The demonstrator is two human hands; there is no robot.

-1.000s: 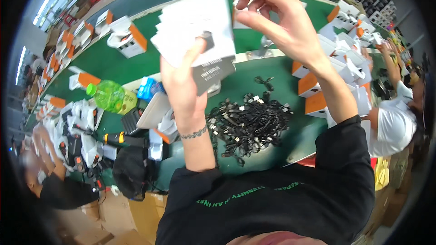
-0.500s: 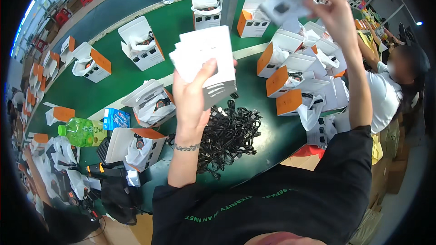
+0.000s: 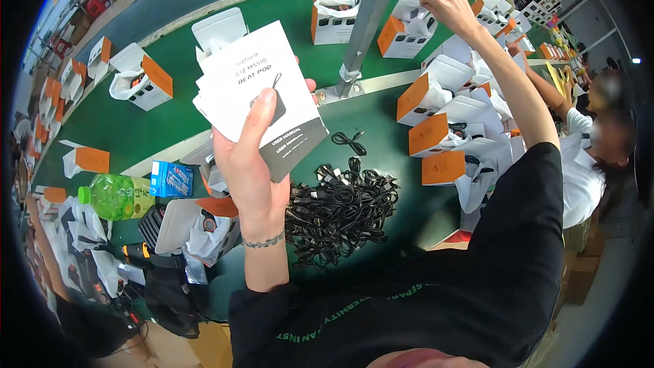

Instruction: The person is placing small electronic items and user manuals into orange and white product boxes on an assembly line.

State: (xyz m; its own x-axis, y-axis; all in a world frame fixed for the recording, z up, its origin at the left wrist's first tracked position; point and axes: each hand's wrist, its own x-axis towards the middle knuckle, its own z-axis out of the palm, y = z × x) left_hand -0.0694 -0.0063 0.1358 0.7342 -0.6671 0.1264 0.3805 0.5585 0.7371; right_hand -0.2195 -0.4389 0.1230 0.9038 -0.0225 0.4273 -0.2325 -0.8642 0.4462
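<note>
A fanned stack of white booklets (image 3: 238, 61) with grey lower bands is gripped in my left hand (image 3: 252, 150), thumb across the front cover. Stretched out to the far right, my right hand (image 3: 448, 8) is closed at the mouth of an open white-and-orange box (image 3: 402, 39). A single booklet (image 3: 411, 8) at its fingertips stands partly inside that box; the fingers' exact hold is small in view. Below and between my arms lies a heap of coiled black cables (image 3: 344, 215), with one loose cable (image 3: 349, 142) just beyond it.
More open boxes (image 3: 436, 133) crowd the right side, and others (image 3: 143, 82) stand along the left. A metal post (image 3: 371, 24) rises near my right hand. A green bottle (image 3: 119, 196) and a blue carton (image 3: 170, 178) sit at left. A co-worker (image 3: 565, 163) is at far right.
My right hand has brought a single booklet down to the open box behind the post. My left hand and its stack have shifted left, uncovering the loose cable.
</note>
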